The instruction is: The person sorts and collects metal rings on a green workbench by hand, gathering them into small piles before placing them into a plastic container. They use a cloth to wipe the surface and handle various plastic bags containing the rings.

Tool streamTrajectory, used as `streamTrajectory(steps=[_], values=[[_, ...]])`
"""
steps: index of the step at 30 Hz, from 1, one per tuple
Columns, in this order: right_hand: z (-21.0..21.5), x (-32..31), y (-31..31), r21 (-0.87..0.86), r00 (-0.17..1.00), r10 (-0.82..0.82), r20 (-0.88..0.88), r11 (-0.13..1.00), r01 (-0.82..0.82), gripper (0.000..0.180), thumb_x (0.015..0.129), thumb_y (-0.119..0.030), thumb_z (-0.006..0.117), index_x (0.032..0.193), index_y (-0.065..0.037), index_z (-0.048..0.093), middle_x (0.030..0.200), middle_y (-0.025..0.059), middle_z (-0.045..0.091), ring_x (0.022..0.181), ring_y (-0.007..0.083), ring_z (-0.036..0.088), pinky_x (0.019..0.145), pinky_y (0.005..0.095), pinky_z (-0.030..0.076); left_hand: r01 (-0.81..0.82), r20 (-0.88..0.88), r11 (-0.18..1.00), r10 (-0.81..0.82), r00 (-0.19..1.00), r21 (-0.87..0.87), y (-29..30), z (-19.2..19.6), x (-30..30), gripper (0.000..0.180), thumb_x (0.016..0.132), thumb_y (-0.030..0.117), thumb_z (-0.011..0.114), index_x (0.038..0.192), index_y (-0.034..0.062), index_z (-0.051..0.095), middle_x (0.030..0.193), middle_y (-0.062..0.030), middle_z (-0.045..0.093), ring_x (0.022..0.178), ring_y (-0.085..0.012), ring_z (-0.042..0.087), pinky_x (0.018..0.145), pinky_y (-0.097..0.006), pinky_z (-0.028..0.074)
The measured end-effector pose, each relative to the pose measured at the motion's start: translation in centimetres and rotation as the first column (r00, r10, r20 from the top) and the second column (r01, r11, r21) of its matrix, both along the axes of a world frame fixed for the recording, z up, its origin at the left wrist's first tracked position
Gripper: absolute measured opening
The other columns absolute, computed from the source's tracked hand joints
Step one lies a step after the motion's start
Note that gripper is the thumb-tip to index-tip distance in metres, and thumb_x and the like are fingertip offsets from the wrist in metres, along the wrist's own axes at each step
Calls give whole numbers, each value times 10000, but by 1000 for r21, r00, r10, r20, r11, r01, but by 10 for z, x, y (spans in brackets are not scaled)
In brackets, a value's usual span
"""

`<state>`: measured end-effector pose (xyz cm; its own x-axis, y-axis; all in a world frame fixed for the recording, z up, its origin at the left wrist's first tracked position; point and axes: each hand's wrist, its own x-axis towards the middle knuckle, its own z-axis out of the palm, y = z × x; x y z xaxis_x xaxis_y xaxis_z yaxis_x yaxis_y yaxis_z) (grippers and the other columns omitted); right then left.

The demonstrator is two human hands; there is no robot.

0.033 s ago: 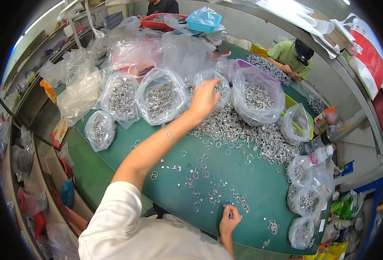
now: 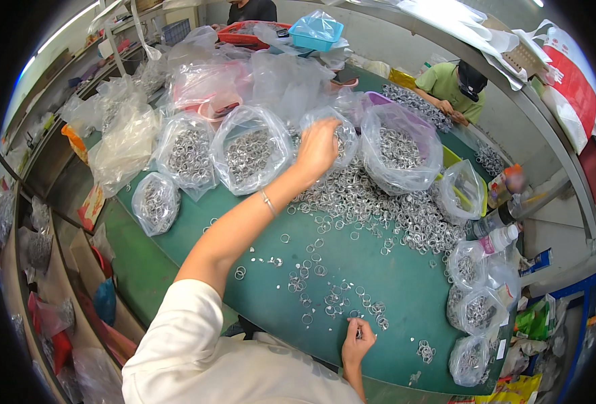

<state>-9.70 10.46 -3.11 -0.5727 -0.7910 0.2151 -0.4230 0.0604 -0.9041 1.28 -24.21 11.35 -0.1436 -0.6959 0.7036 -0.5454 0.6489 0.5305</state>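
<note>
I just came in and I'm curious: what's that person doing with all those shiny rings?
A person is at a green table with small, round, silver-coloured metal rings heaped and scattered on it. Their left hand is over an open, clear plastic bag; whether it holds anything is hidden. Their right hand, near the table's close edge, is closed around small silvery metal pieces.

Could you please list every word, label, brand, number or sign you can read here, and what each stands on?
I quote no wording; these carry marks:
Red-and-white bag, upper right: small marks, too small to read reliably.
Bottle with a pinkish label: too small to read.
Orange packet: blurred.
Blue packet: too small.
White shirt: faint grey marks, unreadable.
Clear bag at the left hand: no lettering visible.
</note>
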Motion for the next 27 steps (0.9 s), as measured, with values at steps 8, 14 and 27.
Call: streamTrajectory(steps=[8, 14, 27], values=[[-2, -2, 2, -87, 998, -33, 53, 996, 38, 156, 861, -77, 534, 762, 20, 605, 563, -11, 485, 485, 42, 367, 449, 216, 262, 322, -96, 922, -308, 946, 216, 75, -33, 43, 339, 737, -71, 520, 1057, 30, 564, 1120, -148, 535, 1060, -324, 504, 908, -380, 399], [19, 1, -8, -15, 983, 185, 10, 983, -185, 160, 881, -75, 504, 869, 33, 622, 527, -24, 431, 454, 34, 337, 430, 215, 250, 171, 224, 848, -319, 921, 502, 132, -108, 112, 366, 739, -17, 587, 1101, 7, 531, 1066, -159, 534, 1030, -331, 492, 901, -393, 398], [48, 5, -153, 245, 800, 432, -416, 901, -359, 254, 819, -17, 516, 1038, -85, 625, 1013, 114, 581, 688, 324, 588, 630, 412, 464, 241, 224, 861, -369, 902, 447, 139, -129, 79, 224, 738, -22, 572, 959, 10, 571, 971, -126, 507, 888, -320, 509, 768, -382, 434]])
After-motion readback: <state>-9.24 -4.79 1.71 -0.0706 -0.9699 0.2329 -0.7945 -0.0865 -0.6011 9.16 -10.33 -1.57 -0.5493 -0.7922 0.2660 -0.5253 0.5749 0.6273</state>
